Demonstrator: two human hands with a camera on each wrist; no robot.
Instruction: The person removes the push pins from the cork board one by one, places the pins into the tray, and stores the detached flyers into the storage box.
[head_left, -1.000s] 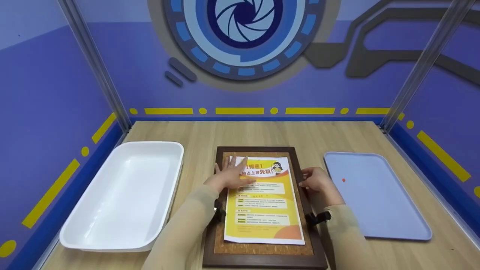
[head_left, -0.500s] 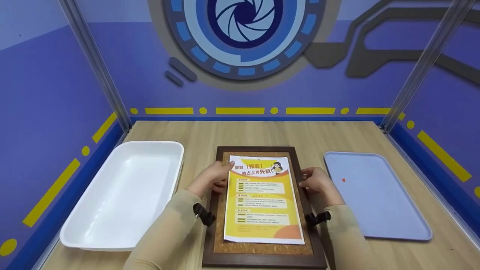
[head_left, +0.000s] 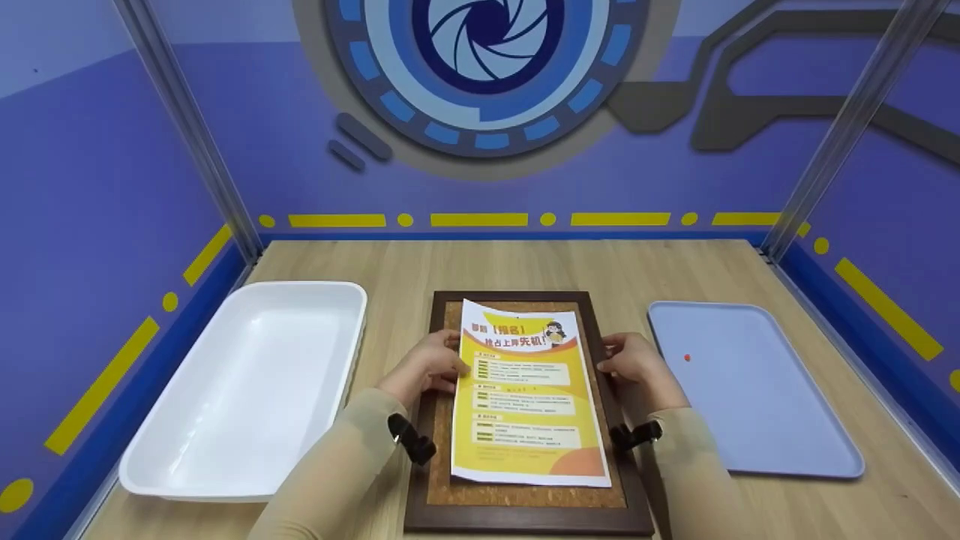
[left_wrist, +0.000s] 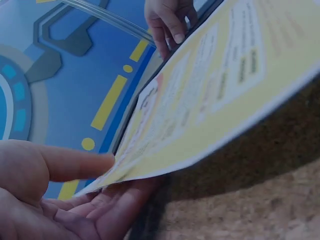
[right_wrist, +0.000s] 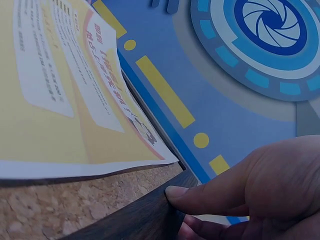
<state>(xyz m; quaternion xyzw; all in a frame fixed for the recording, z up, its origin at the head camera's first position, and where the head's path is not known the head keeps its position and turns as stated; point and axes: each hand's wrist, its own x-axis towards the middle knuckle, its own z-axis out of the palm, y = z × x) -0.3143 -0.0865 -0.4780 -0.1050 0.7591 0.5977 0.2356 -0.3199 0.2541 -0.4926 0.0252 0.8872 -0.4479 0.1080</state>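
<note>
Left hand (head_left: 431,364) shifting again: a second ago it lay spread across the sheet (head_left: 532,409), half a second ago its thumb was up by the eleven o'clock corner, and now it's down around ten o'clock, thumb above and fingers beneath, pinching the edge. My right hand (head_left: 637,364) hasn't budged, clamped on the rim of the corkboard (head_left: 525,519) at about two o'clock. Biggest first, then: the table (head_left: 390,270), carrying everything. Over at nine o'clock from the corkboard, the white tub (head_left: 247,375) sits as it was; the corkboard lies flat in the middle; at three o'clock, the blue tray (head_left: 772,397), unmoved. And the sheet, over the cork: nearly flat a moment ago, its eleven o'clock corner is now curling up, a shadow opening beneath the lifted edge. I'd judge that side is loose, with my right hand there to steady the corkboard. Smaller: a red speck (head_left: 687,358) at ten o'clock on the blue tray. Smallest: a dark dot (head_left: 517,318) near twelve o'clock on the sheet, too tiny to tell whether it fastens anything.
</note>
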